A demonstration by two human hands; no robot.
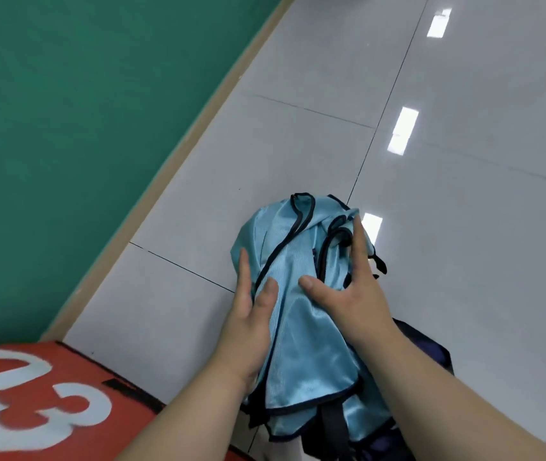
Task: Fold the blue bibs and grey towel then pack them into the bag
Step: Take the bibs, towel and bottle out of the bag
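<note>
- The blue bibs (301, 314) are lying as one crumpled, shiny bundle with black edging; the bundle is resting between the two hands, over the tiled floor (464, 201) and partly on top of the bag.
- The left hand (251, 307) is pressing against the left side of the bundle; its fingers are lying straight along the cloth and its thumb is resting on top, so it is released and not clenching.
- The right hand (351, 281) is grasping the bibs from above; its thumb is spreading out toward the left hand and pushing into the cloth, one finger is reaching long over the far folds, and the other fingers are bending down behind the bundle.
- The bag (431, 351) is dark navy and is showing under the bundle, to the right of the right forearm and at the bottom edge; a black strap (335, 424) is hanging beside the bibs' lower hem; I cannot tell whether any part of the bibs is already sitting inside the bag.
- A red surface (65, 377) with white painted numerals is filling the lower left corner; green flooring (65, 128) is running along the left, and a beige strip (198, 128) is dividing it from the tiles.
</note>
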